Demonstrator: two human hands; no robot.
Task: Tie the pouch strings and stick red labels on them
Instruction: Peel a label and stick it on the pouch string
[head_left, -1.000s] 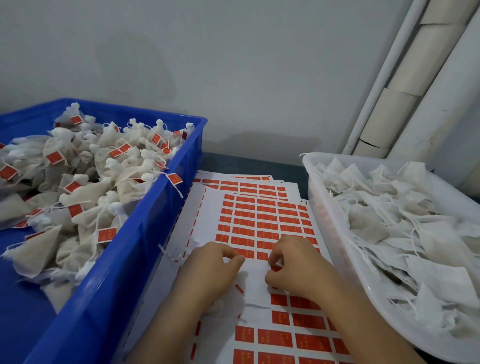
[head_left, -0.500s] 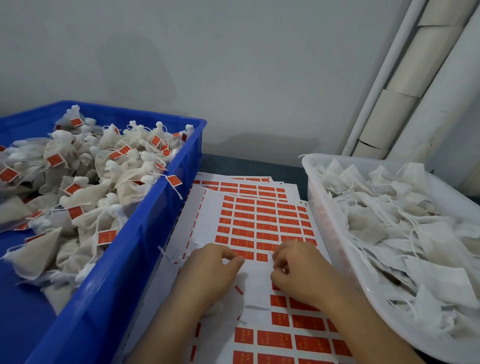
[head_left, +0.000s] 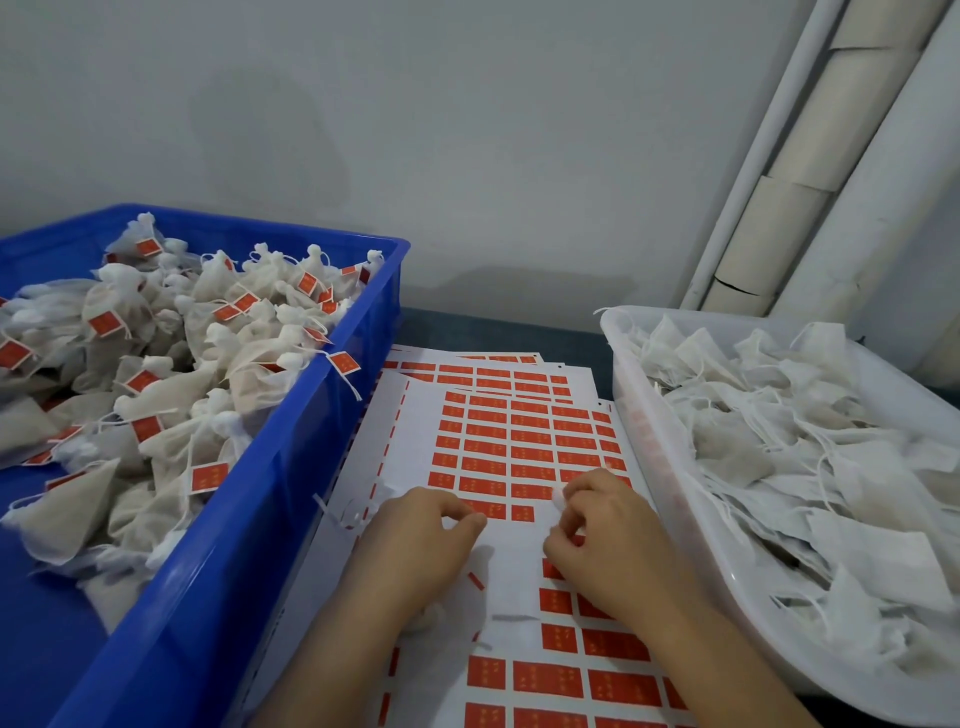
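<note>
While both of your hands rest low on the top sheet of red labels (head_left: 519, 447), they sit close together, a bare white strip of backing paper between them. Your left hand (head_left: 415, 551) lies knuckles up with its fingers curled under and the thumb stretched toward the right. A bit of white pouch (head_left: 434, 621) fabric shows beneath its wrist, but I cannot tell whether that grip holds it. Your right hand (head_left: 608, 545) has its fingers bent in toward the thumb in a narrow grip. A small white scrap shows at the fingertips, and I cannot tell what it is or whether it is pinched. A short loose thread (head_left: 511, 617) lies on the sheet near your wrists.

More label sheets are stacked underneath, on a dark bench (head_left: 493, 332). At your left a blue crate (head_left: 291, 467) touches the sheets, heaped with tied pouches (head_left: 171, 415) that carry red tags on their strings. At your right a clear plastic tub (head_left: 654, 457) holds flat untied pouches (head_left: 779, 441) with loose white strings. Pale pipes (head_left: 779, 234) run up the grey wall behind the tub.
</note>
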